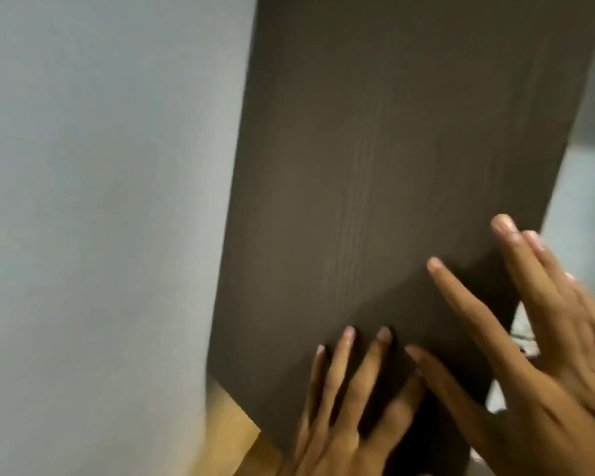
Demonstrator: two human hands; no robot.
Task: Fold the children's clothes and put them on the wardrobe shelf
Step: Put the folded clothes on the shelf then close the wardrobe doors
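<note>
Both of our grips are wide and hold nothing: our left hand [351, 410] lies near the bottom of the view with its fingers straight and spread, laid flat against the dark brown wood-grain wardrobe door panel [375, 166], and our right hand [543, 345] is just to the right of it and a little farther up, fingers straight too. The thumb and forefinger of the right hand reach across the panel's lower right part, while its other fingers sit at the panel's right edge; we cannot tell whether they press the surface or only hover over it, since the hand is blurred. The two hands are close together, and the right thumb points toward the left hand's forefinger.

The panel fills the middle of the view and runs from the near bottom up to the far top, leaning slightly to the right. To its left stands a plain pale grey wall [100, 201]. At the near bottom left, between wall and panel, a strip of light yellowish wooden floor [231, 438] shows. To the right of the panel we see a blurred pale area. No children's clothes and no wardrobe shelf are in view.
</note>
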